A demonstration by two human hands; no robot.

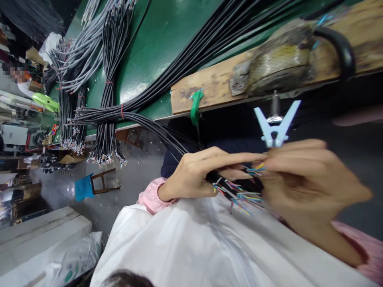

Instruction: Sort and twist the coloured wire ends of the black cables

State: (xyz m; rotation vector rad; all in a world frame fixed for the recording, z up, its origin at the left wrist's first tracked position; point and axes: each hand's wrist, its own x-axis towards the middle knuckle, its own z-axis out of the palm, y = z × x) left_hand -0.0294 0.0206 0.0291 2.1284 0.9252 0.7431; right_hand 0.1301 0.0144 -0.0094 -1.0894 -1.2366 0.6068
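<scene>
My left hand (197, 171) is closed round a bundle of black cables (170, 139). Thin coloured wire ends (239, 195) fan out from the bundle beneath its fingers. My right hand (308, 187), partly smeared by motion, pinches at the tips of some wires, its fingertips meeting my left forefinger. Just above the fingers is a light blue plastic clip (277, 129) on a metal post, its two arms spread upward. Behind the clip, a tape-wrapped tool (281, 59) is fixed to a wooden board (209, 85).
On the green table (176, 24) lie long black cables (167, 75), a hanging tied black bundle (109, 79) and grey cables (86, 44). A green hook (196, 107) hangs at the board's edge. A stool with a blue seat (84, 187) stands on the floor.
</scene>
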